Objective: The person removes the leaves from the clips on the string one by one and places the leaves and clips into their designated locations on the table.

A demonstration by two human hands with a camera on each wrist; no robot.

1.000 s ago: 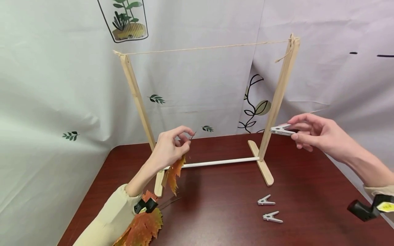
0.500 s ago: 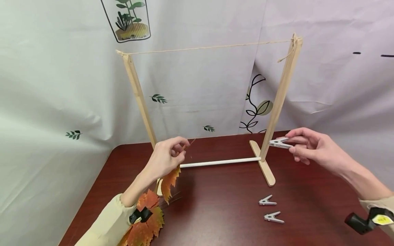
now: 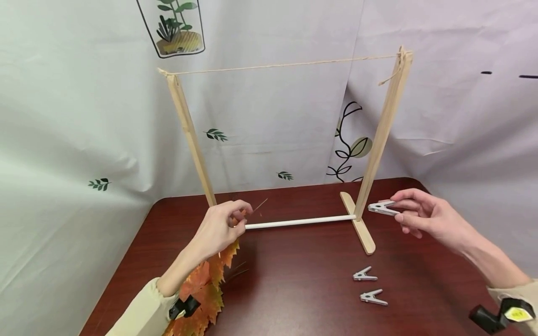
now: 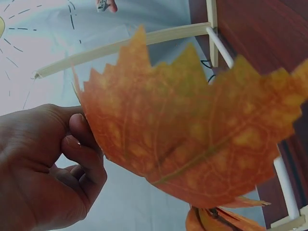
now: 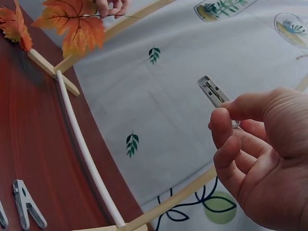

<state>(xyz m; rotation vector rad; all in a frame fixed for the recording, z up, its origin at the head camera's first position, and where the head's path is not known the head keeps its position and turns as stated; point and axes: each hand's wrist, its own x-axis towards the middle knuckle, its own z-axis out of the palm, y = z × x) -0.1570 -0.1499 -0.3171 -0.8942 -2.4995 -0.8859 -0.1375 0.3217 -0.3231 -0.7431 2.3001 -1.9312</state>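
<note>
My left hand (image 3: pixel 218 227) pinches the thin stem of an orange autumn leaf (image 4: pixel 192 120), whose blade hangs below the fingers and fills much of the left wrist view. In the right wrist view that same leaf (image 5: pixel 77 29) shows its toothed lobes and dark stem. On the right, my right hand (image 3: pixel 433 215) pinches a grey clothespin (image 3: pixel 381 208) between thumb and fingers, just beside the frame's right post. More orange leaves (image 3: pixel 199 298) lie on the table at the lower left, partly covered by the left forearm. Two loose clothespins (image 3: pixel 364 274) rest on the table at the right.
A wooden frame stands on the dark red table (image 3: pixel 294 289), with a left post (image 3: pixel 189 130), a right post (image 3: pixel 382 135) and a white crossbar (image 3: pixel 300 222). Twine (image 3: pixel 277 66) is strung between the post tops. A printed white cloth (image 3: pixel 273 112) hangs behind.
Both hands have come down, the left one also drifting slightly left with the leaf. The clothespin has lowered along the right post in the right hand. The view shifted a little.
</note>
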